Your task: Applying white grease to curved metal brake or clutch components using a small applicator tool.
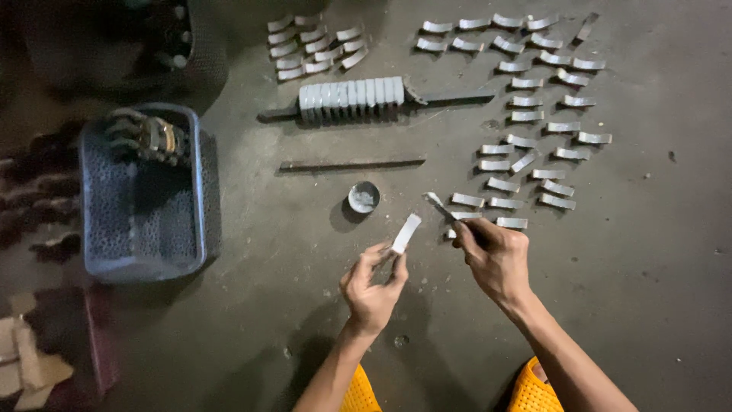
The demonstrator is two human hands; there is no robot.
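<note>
The biggest thing is the dark floor, and everything lies on it. I will tell each place from the small round tin in the middle.

Far to the left of the tin sits a blue basket. A few dark ring-like parts lie in its top corner, and the rest looks nearly bare.

Above the tin lies a long dark bar. Above that is a second rod with a row of pale curved pieces packed side by side on it.

To the right of the tin and above it, lots of curved metal pieces are spread out one by one. They look done and left to sit. A smaller bunch of pieces lies far above the tin, a bit to the left. I cannot tell if those are done.

Just below the tin, the left hand pinches 1 pale curved piece by its lower end with the fingertips. To the right of the tin, the right hand is closed around a thin stick, with its pale tip pointing up toward the tin.

So I think the work is well along, with this 1 piece in hand now.
</note>
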